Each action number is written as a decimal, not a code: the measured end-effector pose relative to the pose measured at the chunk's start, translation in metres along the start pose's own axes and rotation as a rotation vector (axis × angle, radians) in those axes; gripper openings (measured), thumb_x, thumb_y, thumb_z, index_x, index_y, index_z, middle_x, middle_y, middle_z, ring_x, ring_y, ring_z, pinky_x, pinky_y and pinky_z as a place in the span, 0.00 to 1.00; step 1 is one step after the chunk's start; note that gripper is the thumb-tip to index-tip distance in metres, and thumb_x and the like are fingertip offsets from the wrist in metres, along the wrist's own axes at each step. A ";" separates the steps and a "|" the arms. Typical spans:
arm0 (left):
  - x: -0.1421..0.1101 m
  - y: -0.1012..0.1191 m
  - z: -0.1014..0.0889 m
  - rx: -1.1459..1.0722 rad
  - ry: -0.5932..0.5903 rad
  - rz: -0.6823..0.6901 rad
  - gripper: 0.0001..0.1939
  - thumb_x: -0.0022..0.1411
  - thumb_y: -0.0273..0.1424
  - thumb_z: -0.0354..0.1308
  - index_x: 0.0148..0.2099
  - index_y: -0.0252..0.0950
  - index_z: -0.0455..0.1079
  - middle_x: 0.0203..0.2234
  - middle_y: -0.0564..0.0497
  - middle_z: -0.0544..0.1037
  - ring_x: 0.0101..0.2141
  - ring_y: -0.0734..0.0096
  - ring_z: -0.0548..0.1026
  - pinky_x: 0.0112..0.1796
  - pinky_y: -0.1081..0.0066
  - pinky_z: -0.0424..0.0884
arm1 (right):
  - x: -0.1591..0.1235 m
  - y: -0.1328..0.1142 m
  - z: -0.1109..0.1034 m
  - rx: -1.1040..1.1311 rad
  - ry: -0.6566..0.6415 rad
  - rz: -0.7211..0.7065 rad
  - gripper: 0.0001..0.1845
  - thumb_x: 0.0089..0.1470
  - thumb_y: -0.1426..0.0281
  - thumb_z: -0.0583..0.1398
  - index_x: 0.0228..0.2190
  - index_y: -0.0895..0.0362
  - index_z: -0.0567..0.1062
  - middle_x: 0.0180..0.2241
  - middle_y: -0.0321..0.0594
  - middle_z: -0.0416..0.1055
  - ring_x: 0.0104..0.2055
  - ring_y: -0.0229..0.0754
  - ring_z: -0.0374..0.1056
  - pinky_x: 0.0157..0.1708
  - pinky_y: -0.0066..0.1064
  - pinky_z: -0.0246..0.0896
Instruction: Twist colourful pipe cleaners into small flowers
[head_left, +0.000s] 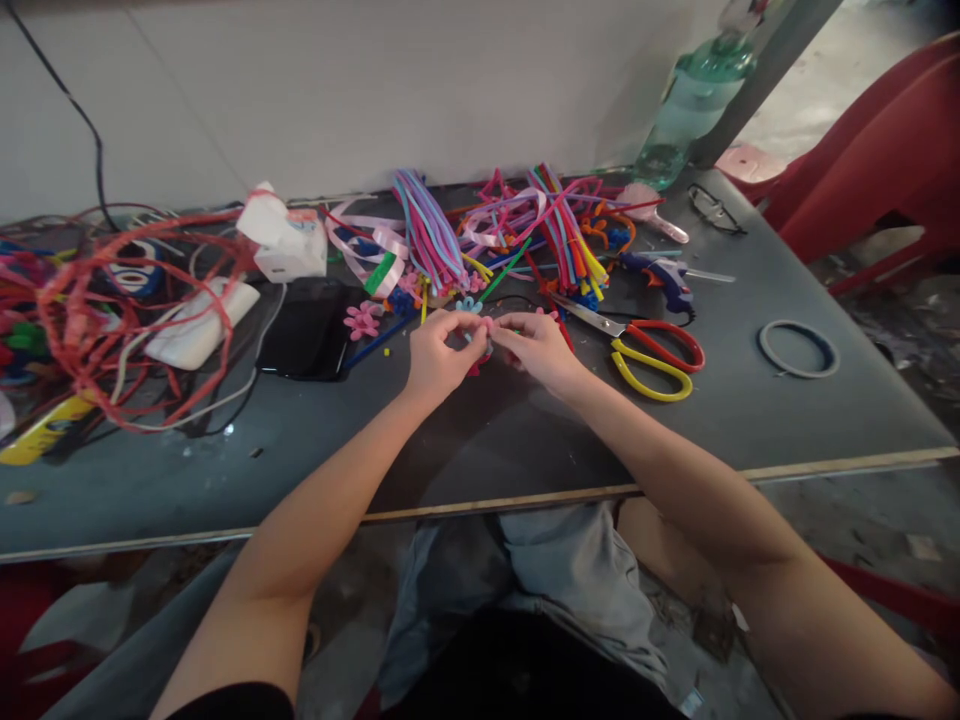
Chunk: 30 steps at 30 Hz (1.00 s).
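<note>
My left hand [442, 352] and my right hand [538, 348] meet over the table, thumbs and fingertips pinched together. Between them is a small piece of pink pipe cleaner [487, 326], mostly hidden by the fingers. Just behind the fingertips lies a light blue pipe-cleaner flower [469, 306]. A pink pipe-cleaner flower [363, 320] rests to the left of my left hand. Scissors [652, 358] with one red and one yellow handle lie to the right of my right hand, blades pointing toward it.
Bundles of pipe cleaners [429, 232] lie along the wall. A black phone [306, 328], tangled red ribbon [67, 300] and a white power bank [201, 325] occupy the left. At right are a glue gun [667, 278], a tape roll [798, 349], eyeglasses [714, 208] and a green bottle [691, 110].
</note>
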<state>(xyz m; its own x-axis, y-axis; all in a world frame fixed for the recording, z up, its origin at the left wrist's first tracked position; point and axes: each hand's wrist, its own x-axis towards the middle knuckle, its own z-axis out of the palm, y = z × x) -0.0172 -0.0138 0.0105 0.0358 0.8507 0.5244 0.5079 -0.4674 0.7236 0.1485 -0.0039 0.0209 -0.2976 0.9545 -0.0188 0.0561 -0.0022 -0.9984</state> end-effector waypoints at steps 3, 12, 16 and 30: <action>0.000 0.002 -0.002 0.028 -0.023 0.038 0.05 0.61 0.33 0.65 0.36 0.38 0.81 0.27 0.51 0.81 0.30 0.71 0.76 0.34 0.71 0.71 | 0.000 0.002 0.002 -0.004 0.083 -0.100 0.16 0.52 0.56 0.64 0.27 0.57 0.72 0.24 0.34 0.68 0.26 0.32 0.61 0.23 0.26 0.55; 0.000 0.000 -0.001 0.001 -0.061 -0.018 0.04 0.59 0.30 0.65 0.36 0.36 0.81 0.28 0.50 0.82 0.31 0.70 0.78 0.35 0.71 0.73 | 0.003 0.000 0.002 -0.250 -0.030 -0.147 0.07 0.61 0.70 0.53 0.30 0.55 0.66 0.22 0.32 0.64 0.24 0.34 0.58 0.25 0.28 0.52; 0.001 -0.002 0.001 -0.092 -0.127 -0.117 0.05 0.59 0.31 0.65 0.35 0.34 0.80 0.27 0.49 0.83 0.30 0.70 0.78 0.32 0.72 0.71 | 0.004 0.001 0.001 -0.294 -0.129 -0.108 0.10 0.61 0.75 0.50 0.28 0.54 0.63 0.21 0.31 0.62 0.25 0.34 0.59 0.26 0.27 0.51; 0.009 -0.011 0.000 -0.247 -0.113 -0.261 0.18 0.59 0.45 0.65 0.39 0.34 0.81 0.29 0.48 0.84 0.30 0.71 0.79 0.34 0.72 0.75 | 0.009 -0.002 -0.017 -0.100 -0.162 -0.016 0.05 0.64 0.68 0.54 0.36 0.56 0.68 0.22 0.30 0.63 0.21 0.32 0.60 0.18 0.23 0.52</action>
<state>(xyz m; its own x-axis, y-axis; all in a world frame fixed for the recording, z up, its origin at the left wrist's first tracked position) -0.0221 -0.0009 0.0069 0.0344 0.9637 0.2647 0.2899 -0.2631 0.9202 0.1615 0.0100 0.0236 -0.4481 0.8938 -0.0192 0.1419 0.0499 -0.9886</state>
